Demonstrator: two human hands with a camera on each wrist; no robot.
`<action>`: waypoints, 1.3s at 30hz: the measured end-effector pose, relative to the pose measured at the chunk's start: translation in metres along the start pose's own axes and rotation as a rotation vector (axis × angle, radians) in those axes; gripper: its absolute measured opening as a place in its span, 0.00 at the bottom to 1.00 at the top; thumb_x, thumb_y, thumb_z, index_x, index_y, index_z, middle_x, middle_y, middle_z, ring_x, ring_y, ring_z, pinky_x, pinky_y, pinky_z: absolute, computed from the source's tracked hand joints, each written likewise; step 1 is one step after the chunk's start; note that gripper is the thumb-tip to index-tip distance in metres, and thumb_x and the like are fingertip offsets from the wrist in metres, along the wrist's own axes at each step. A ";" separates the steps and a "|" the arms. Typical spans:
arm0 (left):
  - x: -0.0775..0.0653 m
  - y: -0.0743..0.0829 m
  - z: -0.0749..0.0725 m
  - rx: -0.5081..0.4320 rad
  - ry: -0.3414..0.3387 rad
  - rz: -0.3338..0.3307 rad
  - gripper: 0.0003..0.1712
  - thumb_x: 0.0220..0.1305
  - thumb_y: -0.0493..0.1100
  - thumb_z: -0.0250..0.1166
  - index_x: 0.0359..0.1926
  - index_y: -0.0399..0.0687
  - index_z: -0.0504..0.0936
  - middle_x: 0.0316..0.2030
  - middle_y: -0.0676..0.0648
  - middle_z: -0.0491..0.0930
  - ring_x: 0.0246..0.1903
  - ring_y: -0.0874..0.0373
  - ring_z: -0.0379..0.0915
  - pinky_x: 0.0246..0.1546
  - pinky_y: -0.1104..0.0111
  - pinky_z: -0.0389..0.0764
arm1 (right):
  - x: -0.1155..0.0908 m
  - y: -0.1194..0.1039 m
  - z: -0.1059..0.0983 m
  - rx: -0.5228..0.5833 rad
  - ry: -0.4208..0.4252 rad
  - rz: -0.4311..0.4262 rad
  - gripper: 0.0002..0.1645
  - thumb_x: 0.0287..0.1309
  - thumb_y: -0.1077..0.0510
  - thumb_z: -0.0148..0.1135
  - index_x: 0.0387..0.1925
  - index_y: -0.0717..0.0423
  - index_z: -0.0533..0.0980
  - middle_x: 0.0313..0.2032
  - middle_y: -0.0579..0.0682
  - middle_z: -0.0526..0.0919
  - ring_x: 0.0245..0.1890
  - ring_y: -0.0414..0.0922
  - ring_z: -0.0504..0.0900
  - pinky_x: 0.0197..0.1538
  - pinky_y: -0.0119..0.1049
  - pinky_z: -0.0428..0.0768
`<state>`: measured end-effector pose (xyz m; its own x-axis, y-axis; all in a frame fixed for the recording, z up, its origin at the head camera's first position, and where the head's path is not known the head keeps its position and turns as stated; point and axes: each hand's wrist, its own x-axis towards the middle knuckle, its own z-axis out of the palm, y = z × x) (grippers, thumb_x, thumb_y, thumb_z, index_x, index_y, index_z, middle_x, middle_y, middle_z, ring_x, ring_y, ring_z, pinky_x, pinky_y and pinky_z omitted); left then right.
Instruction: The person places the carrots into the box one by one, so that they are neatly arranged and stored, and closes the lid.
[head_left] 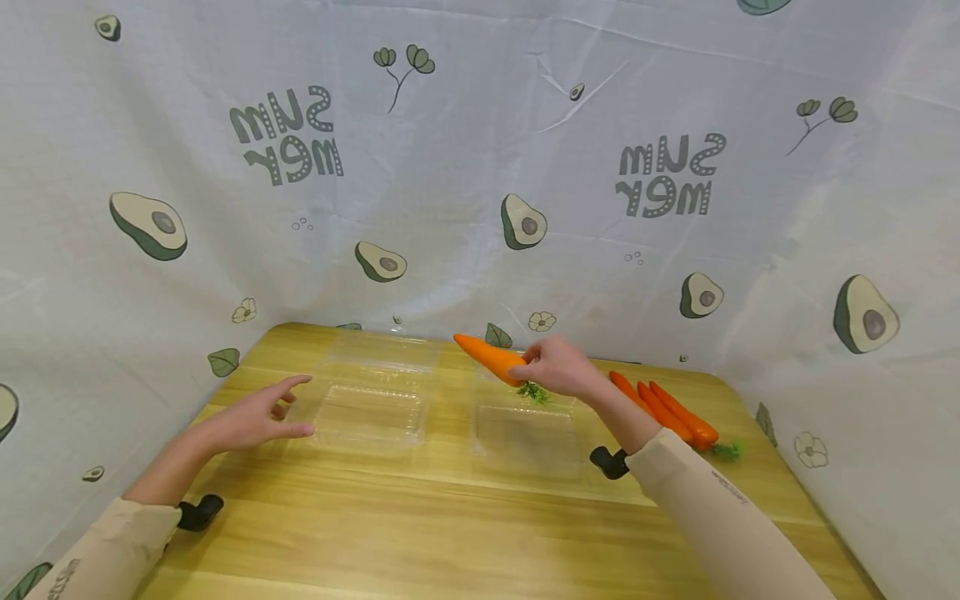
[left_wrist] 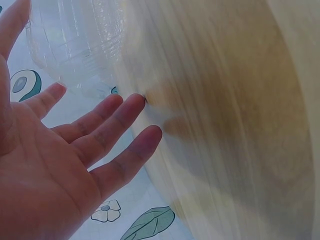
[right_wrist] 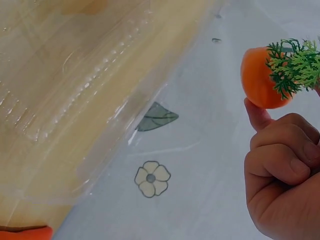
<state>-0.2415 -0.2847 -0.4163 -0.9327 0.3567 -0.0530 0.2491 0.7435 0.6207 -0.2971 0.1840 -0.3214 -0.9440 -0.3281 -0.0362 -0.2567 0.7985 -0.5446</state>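
Observation:
My right hand (head_left: 561,367) pinches an orange carrot (head_left: 491,358) near its leafy green end, holding it in the air above a clear plastic container (head_left: 528,433). The carrot's tip points to the back left. In the right wrist view the carrot's thick end (right_wrist: 262,80) and its green leaves face the camera, with the other fingers curled below. My left hand (head_left: 251,417) holds nothing; its fingers are spread beside the left edge of a second clear container (head_left: 367,414). The left wrist view shows the palm (left_wrist: 45,170) with loosely extended fingers.
Several more orange carrots (head_left: 667,408) lie together on the right of the wooden table (head_left: 420,533). Both containers have clear lids folded back towards the rear. A white curtain (head_left: 450,167) with avocado prints surrounds the table's back and sides.

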 end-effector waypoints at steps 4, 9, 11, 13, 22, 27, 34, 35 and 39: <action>0.000 0.001 0.001 -0.003 0.000 -0.006 0.53 0.65 0.58 0.69 0.78 0.41 0.51 0.64 0.24 0.67 0.57 0.30 0.73 0.47 0.47 0.81 | 0.008 -0.006 0.003 -0.033 -0.015 -0.032 0.14 0.53 0.47 0.69 0.32 0.53 0.86 0.13 0.40 0.61 0.15 0.39 0.57 0.23 0.32 0.57; -0.001 0.003 0.002 -0.005 0.005 -0.008 0.53 0.65 0.58 0.69 0.78 0.41 0.51 0.64 0.24 0.66 0.58 0.29 0.73 0.47 0.46 0.81 | 0.019 -0.014 0.007 -0.068 -0.025 -0.084 0.17 0.52 0.48 0.70 0.36 0.57 0.87 0.12 0.40 0.62 0.13 0.38 0.58 0.22 0.31 0.60; -0.001 0.004 0.002 -0.006 0.008 -0.009 0.53 0.65 0.58 0.69 0.78 0.41 0.51 0.64 0.23 0.66 0.58 0.28 0.72 0.47 0.46 0.81 | 0.023 -0.019 0.008 -0.076 -0.032 -0.099 0.16 0.53 0.48 0.70 0.34 0.56 0.87 0.11 0.39 0.60 0.13 0.38 0.57 0.22 0.31 0.58; -0.002 0.004 0.003 -0.006 0.009 -0.009 0.53 0.65 0.57 0.69 0.78 0.41 0.51 0.64 0.23 0.66 0.58 0.28 0.72 0.47 0.46 0.80 | 0.027 -0.023 0.009 -0.081 -0.043 -0.111 0.15 0.53 0.48 0.70 0.32 0.55 0.87 0.11 0.39 0.60 0.13 0.38 0.56 0.22 0.31 0.57; -0.001 0.005 0.004 -0.003 0.010 -0.019 0.53 0.65 0.58 0.68 0.78 0.41 0.50 0.65 0.23 0.65 0.58 0.28 0.72 0.49 0.44 0.79 | 0.040 -0.036 0.017 -0.104 -0.080 -0.152 0.13 0.56 0.48 0.70 0.30 0.54 0.86 0.15 0.41 0.69 0.15 0.39 0.58 0.22 0.32 0.57; 0.001 0.007 0.005 -0.001 0.011 -0.019 0.54 0.65 0.58 0.68 0.78 0.41 0.50 0.65 0.23 0.65 0.59 0.28 0.72 0.49 0.44 0.79 | 0.048 -0.041 0.024 -0.136 -0.089 -0.189 0.13 0.56 0.47 0.70 0.31 0.53 0.87 0.20 0.44 0.80 0.17 0.39 0.64 0.24 0.31 0.62; 0.003 0.006 0.007 -0.001 0.013 -0.024 0.54 0.65 0.58 0.68 0.79 0.42 0.50 0.66 0.23 0.64 0.59 0.28 0.71 0.49 0.44 0.80 | 0.056 -0.050 0.032 -0.176 -0.107 -0.221 0.12 0.55 0.47 0.70 0.28 0.51 0.86 0.21 0.44 0.82 0.18 0.40 0.68 0.26 0.32 0.65; 0.003 0.007 0.008 0.000 0.014 -0.026 0.54 0.65 0.59 0.68 0.79 0.42 0.50 0.66 0.23 0.64 0.59 0.27 0.71 0.49 0.44 0.79 | 0.057 -0.051 0.033 -0.176 -0.111 -0.223 0.12 0.55 0.47 0.70 0.27 0.51 0.86 0.22 0.44 0.82 0.19 0.40 0.69 0.26 0.32 0.66; 0.003 0.008 0.008 0.001 0.014 -0.029 0.54 0.65 0.59 0.68 0.79 0.42 0.50 0.66 0.23 0.64 0.59 0.27 0.71 0.49 0.44 0.79 | 0.062 -0.056 0.040 -0.179 -0.127 -0.237 0.12 0.55 0.48 0.70 0.27 0.52 0.86 0.21 0.44 0.82 0.19 0.40 0.70 0.27 0.32 0.68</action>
<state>-0.2402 -0.2732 -0.4181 -0.9430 0.3273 -0.0602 0.2222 0.7539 0.6182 -0.3329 0.0985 -0.3265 -0.8229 -0.5671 -0.0358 -0.5097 0.7644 -0.3949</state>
